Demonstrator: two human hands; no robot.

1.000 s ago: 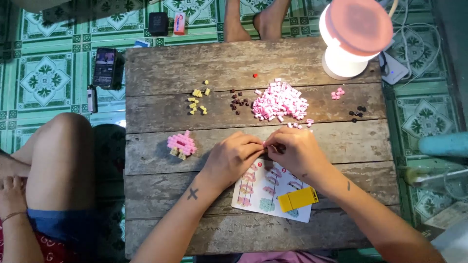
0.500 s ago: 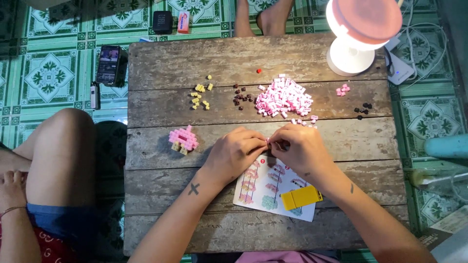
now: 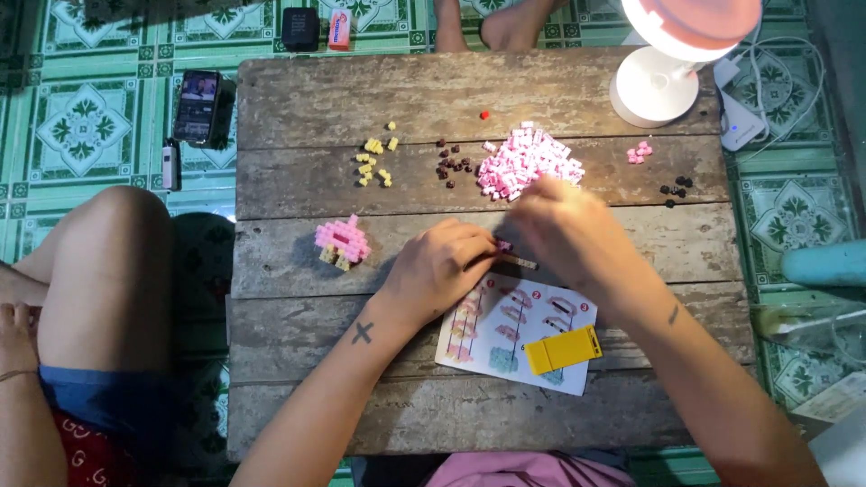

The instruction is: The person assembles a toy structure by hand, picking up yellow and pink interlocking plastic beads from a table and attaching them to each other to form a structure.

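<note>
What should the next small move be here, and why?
Probably the right hand picks one brick from the pink pile. It is blurred beside that pile, while the left hand pinches a small part-built piece above the instruction sheet, which seems ready for another brick.

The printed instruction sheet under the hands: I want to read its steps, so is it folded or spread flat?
Spread flat: the printed instruction sheet lies open on the wooden table, diagrams up, under a yellow rectangular tool.
</note>
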